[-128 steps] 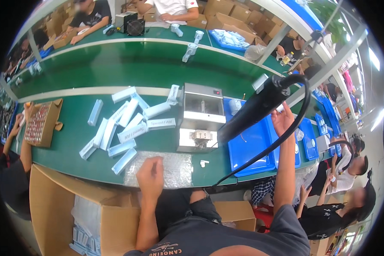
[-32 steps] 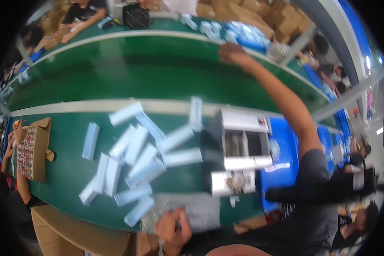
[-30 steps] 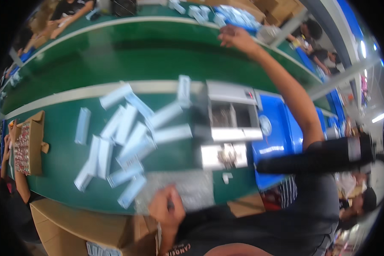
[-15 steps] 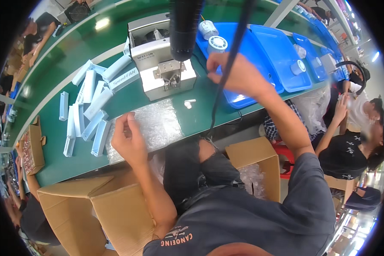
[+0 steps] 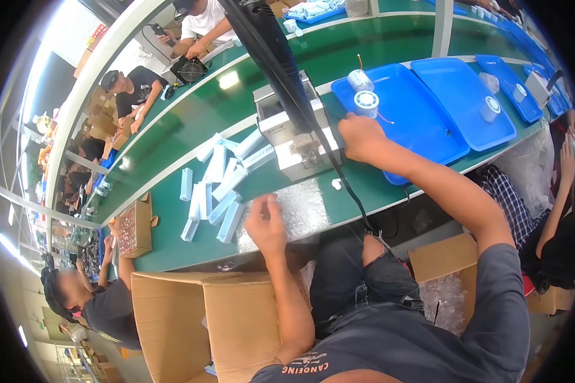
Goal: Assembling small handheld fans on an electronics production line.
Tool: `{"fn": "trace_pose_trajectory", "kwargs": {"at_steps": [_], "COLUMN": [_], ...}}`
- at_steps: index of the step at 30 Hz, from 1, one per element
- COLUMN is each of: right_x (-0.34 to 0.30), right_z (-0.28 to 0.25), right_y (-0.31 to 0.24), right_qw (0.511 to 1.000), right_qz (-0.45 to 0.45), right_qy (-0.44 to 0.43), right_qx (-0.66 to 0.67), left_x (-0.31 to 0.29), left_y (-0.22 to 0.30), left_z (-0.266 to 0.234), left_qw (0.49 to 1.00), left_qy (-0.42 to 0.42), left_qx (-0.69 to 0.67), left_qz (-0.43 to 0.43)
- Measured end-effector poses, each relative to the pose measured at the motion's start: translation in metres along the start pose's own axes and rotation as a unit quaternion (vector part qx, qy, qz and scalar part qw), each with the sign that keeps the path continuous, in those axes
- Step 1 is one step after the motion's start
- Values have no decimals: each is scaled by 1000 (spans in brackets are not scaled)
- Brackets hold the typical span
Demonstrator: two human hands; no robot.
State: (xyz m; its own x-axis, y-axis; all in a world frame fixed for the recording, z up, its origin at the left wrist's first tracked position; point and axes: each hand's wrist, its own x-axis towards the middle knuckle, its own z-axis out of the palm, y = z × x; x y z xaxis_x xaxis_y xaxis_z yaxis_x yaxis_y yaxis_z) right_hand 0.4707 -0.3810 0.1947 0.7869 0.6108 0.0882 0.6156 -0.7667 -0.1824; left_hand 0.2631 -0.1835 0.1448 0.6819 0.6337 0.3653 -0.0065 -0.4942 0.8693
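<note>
My left hand (image 5: 266, 223) hovers over the near left part of a see-through plastic sheet (image 5: 303, 204). Its fingers are curled in toward the thumb, and whatever may be between them is hidden. Beside the small metal bench machine (image 5: 295, 153), at its right, is my right hand (image 5: 363, 137), closed with the knuckles up; its fingertips are partly hidden. A small white part (image 5: 337, 184) lies on the green bench just in front of the machine. Left of the sheet, several light-blue boxes (image 5: 227, 185) lie in a loose heap.
Blue trays (image 5: 421, 124) stand at the right, holding white motor-like parts (image 5: 366, 102) with wires. A black tube (image 5: 265, 45) and cable cross above the machine. Open cartons (image 5: 172, 313) stand below the bench edge. Co-workers (image 5: 131, 89) sit around the bench.
The view has swung to the left, so the bench appears shifted right. My right hand has drawn closer to the machine's right side. My left hand stays curled over the sheet.
</note>
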Motion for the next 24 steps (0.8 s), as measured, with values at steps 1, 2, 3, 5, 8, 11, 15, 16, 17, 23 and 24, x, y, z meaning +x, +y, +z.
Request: {"fn": "trace_pose_trajectory", "kwargs": {"at_steps": [1, 2, 3, 5, 8, 11, 15, 16, 17, 23, 24], "right_x": [1, 2, 4, 11, 19, 29, 28, 27, 28, 39, 37], "right_z": [-1, -1, -1, -1, 5, 13, 10, 9, 6, -8, -10], "right_y": [-3, -6, -5, -4, -12, -9, -1, 1, 0, 24, 22], "right_qw": [1000, 999, 1000, 998, 997, 997, 999, 999, 999, 993, 994], "right_qz": [0, 1, 1, 3, -10, -8, 10, 17, 21, 47, 40], "right_qy": [17, 32, 23, 59, 66, 61, 12, 23, 32, 23, 28], "right_qx": [-5, -11, -14, -9, -33, -45, -50, -33, -15, 103, 100], "left_x": [-1, 3, 7, 11, 15, 22, 26, 29, 31, 44, 42], "left_y": [0, -3, -3, -2, 16, 50, 80, 82, 82, 78, 80], "left_z": [-1, -1, -2, -5, -3, 11, 47, 53, 54, 60, 57], "left_qw": [1000, 1000, 1000, 999, 997, 985, 984, 983, 987, 975, 975], "left_qy": [-2, -4, -7, -10, 41, 53, -64, -92, -86, -105, -110], "left_qx": [2, -1, -5, -28, -61, -136, -140, -138, -88, -93, -93], "left_qz": [2, 16, 26, 17, 1, 88, 92, 79, 103, 169, 168]}}
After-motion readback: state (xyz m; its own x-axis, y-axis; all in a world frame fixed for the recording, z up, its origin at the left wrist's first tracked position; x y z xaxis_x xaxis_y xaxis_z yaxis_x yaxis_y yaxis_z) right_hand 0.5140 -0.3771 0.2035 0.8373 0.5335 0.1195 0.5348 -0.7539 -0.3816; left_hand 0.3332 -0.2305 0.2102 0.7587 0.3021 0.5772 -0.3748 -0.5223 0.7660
